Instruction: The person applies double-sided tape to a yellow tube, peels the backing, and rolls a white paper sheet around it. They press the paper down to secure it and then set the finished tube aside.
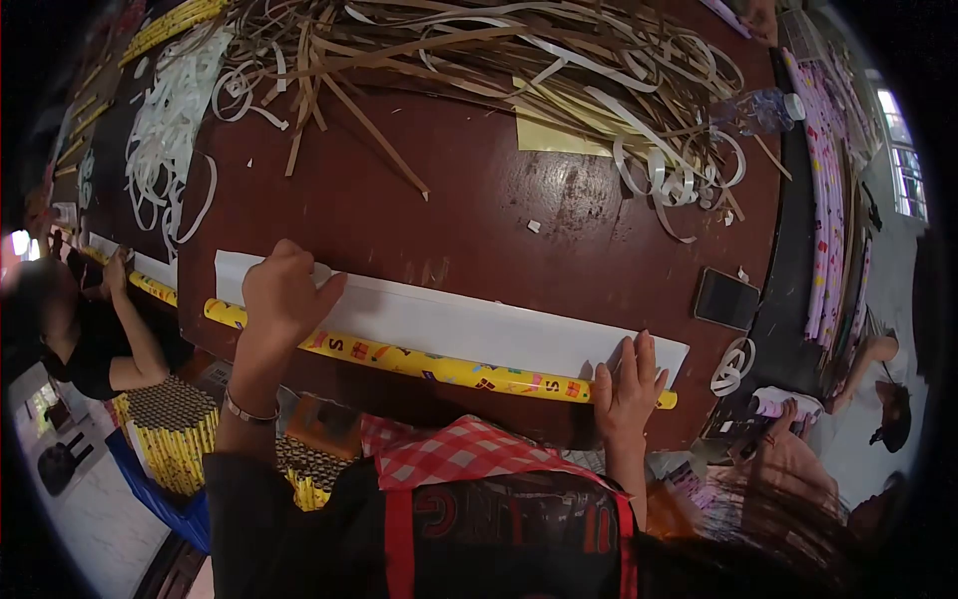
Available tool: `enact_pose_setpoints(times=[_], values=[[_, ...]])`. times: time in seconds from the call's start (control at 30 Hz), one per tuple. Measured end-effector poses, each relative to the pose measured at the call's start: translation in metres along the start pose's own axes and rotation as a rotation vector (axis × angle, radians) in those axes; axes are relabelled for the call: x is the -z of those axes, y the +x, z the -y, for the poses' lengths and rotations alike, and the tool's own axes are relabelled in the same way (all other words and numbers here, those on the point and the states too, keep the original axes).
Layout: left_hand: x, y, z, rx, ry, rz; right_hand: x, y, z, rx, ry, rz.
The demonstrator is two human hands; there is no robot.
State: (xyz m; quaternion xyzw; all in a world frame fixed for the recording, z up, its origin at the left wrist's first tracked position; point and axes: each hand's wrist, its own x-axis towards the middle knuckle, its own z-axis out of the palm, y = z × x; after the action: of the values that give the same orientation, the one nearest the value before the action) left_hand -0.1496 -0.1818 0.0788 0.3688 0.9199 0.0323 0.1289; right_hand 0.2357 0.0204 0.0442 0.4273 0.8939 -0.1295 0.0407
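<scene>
- Your left hand (282,298) lies palm down on the left end of the white sheet (449,324), fingers (269,262) curled over its far edge and the thumb spread toward the middle; it presses rather than grips.
- Your right hand (629,384) rests flat at the right end, fingers (639,351) straight and close together on the paper, the heel over the yellow printed roll (439,367). Neither hand closes around anything.
- The white sheet runs from one set of fingers to the other along the near edge of the bench (479,220); the roll lies just on your side of it, touching its near edge.
- Judge the sheet as light, thin and floppy, easy to crease or let slide on the smooth top; the roll looks stiffer and apt to roll. Hold both best at the ends, where your hands are.
- Beyond your fingertips, well apart, lies a tangle of brown and white strips (519,60), with a yellow sheet (559,135) under it.
- Beyond your right fingers sit a dark phone (726,299), a tape loop (733,364) and, farther off, a plastic bottle (763,110).
- Another person's arm (135,329) works left of your left hand, away from the sheet.
</scene>
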Motion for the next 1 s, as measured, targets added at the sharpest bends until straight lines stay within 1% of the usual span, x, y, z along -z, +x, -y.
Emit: enact_pose_setpoints(times=[0.3, 0.37, 0.5, 0.6, 0.87, 1.0], values=[[0.002, 0.000, -0.007, 0.032, 0.067, 0.048, -0.002, 0.000, -0.003, -0.003, -0.037, 0.019], [0.002, 0.001, -0.009, 0.025, 0.147, 0.068, -0.001, 0.001, -0.002, 0.000, -0.025, 0.020], [-0.001, -0.001, -0.007, 0.033, 0.161, 0.032, -0.001, 0.001, -0.002, -0.012, -0.010, 0.035], [-0.006, -0.002, -0.005, 0.003, 0.209, 0.010, -0.002, 0.000, -0.004, -0.015, -0.009, 0.039], [-0.006, -0.001, -0.006, -0.004, 0.246, 0.037, -0.005, 0.000, -0.006, -0.011, -0.005, 0.024], [-0.007, -0.001, -0.007, -0.013, 0.267, 0.007, -0.005, 0.001, -0.006, -0.020, -0.011, 0.025]])
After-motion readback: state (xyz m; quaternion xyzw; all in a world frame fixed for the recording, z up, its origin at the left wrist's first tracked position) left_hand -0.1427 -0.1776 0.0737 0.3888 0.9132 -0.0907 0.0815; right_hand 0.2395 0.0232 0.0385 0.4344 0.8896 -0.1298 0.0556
